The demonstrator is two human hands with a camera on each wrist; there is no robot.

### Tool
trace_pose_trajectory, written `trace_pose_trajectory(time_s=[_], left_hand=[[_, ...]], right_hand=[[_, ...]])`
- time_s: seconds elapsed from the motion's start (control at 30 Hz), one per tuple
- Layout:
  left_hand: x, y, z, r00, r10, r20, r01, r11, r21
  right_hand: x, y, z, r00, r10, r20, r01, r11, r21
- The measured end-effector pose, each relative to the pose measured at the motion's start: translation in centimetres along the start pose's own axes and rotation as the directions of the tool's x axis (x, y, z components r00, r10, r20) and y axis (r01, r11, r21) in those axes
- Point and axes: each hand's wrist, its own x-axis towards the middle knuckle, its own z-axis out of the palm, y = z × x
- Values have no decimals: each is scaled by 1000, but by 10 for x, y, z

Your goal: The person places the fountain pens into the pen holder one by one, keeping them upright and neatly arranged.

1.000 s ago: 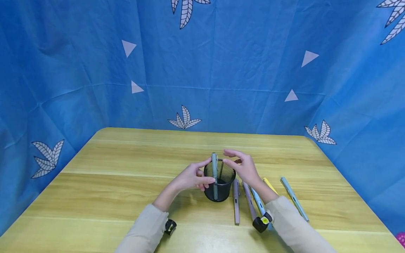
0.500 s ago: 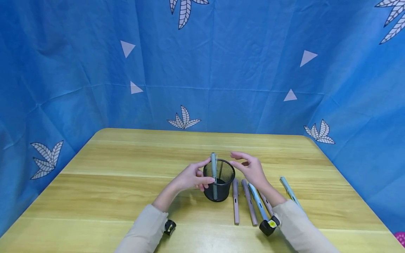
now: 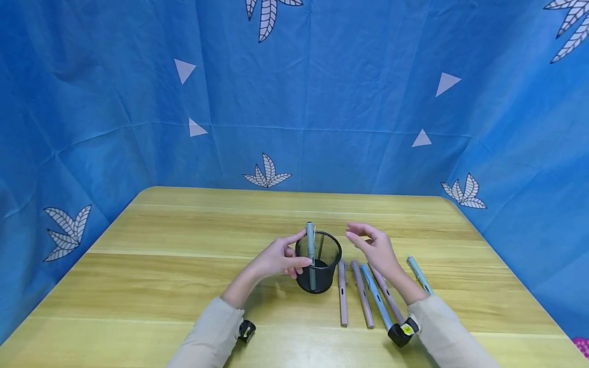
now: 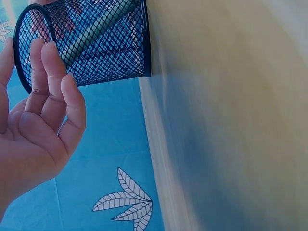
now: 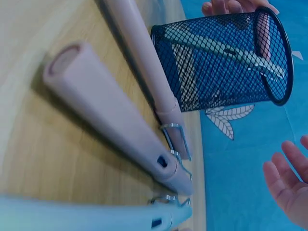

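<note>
Left grip (image 3: 277, 258) round mesh cup (image 3: 325, 278) | right grip (image 3: 375, 248) aloft beside it

1. In the head view, the right sleeve (image 3: 448, 333) is covering the lower end of the teal pen (image 3: 417, 272).
2. The black wrist camera (image 3: 398, 336) is hiding the bottom tip of the blue pen (image 3: 377, 295).
3. The left hand (image 3: 279, 257) is masking part of the rim of the mesh cup (image 3: 324, 280).
4. A pink thing (image 3: 583, 346) is running off the right edge, too little showing to identify.
5. In the left wrist view, the top edge is cropping the mesh cup.
6. In the right wrist view, the right edge is cutting off the right hand (image 5: 294, 195); the blue pen is blurring and leaving the picture leftward.
</note>
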Motion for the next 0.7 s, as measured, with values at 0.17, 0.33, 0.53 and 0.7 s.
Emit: trace_pose_trajectory(time_s=[0.17,0.33,0.53,0.7], left_hand=[[0,1,0,1000,-12,2,12,1000,3],[1,1,-1,1000,-19,8,19,1000,10],[1,0,-1,1000,-26,11,26,1000,9],[0,4,0,1000,-30,5,30,999,22]], right_hand=[[-3,3,-7,1000,9,1,-9,1000,-2],[-6,5,-13,1000,4,5,-4,1000,-30],[-10,9,-22,1000,14,18,-13,999,-46],[-11,15,-28,999,28,24,-26,997,-77]])
